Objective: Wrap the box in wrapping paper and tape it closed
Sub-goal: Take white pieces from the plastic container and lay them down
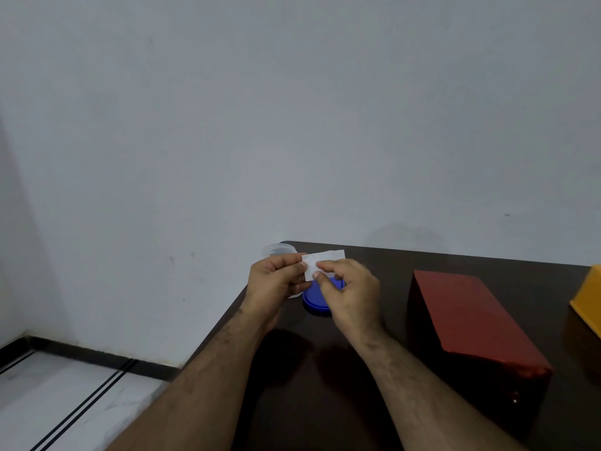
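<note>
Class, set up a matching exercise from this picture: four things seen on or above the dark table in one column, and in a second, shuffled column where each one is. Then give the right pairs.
Things
1. strip of tape
2. blue lid
3. red wrapped box
4. yellow object

Places
A. lying on the table to the right of both hands
B. cut off by the right edge of the picture
C. pinched between the left hand and the right hand
D. flat on the table, partly hidden behind the hands

Pairs: 1-C, 2-D, 3-A, 4-B
</note>
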A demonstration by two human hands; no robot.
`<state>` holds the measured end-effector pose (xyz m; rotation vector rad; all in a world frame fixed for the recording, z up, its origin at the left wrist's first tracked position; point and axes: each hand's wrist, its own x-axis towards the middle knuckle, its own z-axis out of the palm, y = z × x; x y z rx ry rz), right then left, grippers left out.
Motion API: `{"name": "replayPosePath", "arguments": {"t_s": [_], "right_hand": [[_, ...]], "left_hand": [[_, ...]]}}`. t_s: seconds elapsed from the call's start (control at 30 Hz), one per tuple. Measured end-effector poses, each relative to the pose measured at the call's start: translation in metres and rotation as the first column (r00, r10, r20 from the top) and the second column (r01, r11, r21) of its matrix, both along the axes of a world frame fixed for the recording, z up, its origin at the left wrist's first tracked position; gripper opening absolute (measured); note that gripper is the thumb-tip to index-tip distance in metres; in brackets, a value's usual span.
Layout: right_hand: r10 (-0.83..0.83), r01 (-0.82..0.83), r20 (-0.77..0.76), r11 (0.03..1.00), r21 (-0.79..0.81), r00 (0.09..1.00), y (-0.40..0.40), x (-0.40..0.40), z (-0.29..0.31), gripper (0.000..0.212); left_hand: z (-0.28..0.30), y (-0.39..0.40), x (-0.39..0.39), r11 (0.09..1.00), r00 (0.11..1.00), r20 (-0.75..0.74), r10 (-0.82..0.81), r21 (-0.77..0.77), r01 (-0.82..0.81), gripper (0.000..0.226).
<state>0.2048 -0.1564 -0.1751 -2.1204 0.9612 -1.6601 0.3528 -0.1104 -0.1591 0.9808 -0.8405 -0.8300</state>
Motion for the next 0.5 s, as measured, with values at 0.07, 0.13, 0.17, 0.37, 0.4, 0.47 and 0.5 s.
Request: {"name": "replayPosePath", "arguments": {"t_s": [0.07,0.13,0.17,0.37,0.4,0.47,0.5], "right_hand": [[0.026,-0.027,0.027,1.0,0.015,0.999,0.0007,0.0003,0.0009,0.018],[0.038,-0.039,0.033,0.999,0.023,0.999,0.0008,0.0003,0.0008,0.019],[0.035,-0.036,0.031,0.999,0.023,0.999,0.0016,0.0006,0.0009,0.02],[0.039,-0.039,0.01,0.999,0.003,0.999,0.003,-0.0009,0.0017,0.019],[0.041,-0.041,0.017,0.999,-0.001,0.999,0.0034,0.0,0.0017,0.017],[0.047,-0.048,0.043,0.999,0.009,0.998,0.0042,0.002,0.0017,0.015],[0.045,-0.047,0.058,0.999,0.021,0.997,0.005,0.0028,0.002,0.015]], "left_hand": [[-0.0002,0.0005,-0.0011,1.0,0.999,0.021,-0.031,-0.007,0.031,0.019],[0.0002,0.0016,-0.0021,0.998,0.998,0.026,-0.061,-0.016,0.062,0.021],[0.0005,0.0017,-0.0022,0.997,0.997,0.02,-0.077,-0.019,0.077,0.02],[0.0008,0.0005,-0.0029,0.996,0.995,0.037,-0.093,0.008,0.092,0.017],[0.0005,0.0001,-0.0032,0.997,0.996,0.042,-0.082,0.014,0.081,0.018],[0.0004,-0.0006,-0.0046,0.997,0.996,0.049,-0.072,0.024,0.071,0.018],[0.0003,-0.001,-0.005,0.997,0.995,0.057,-0.077,0.024,0.075,0.018]]}}
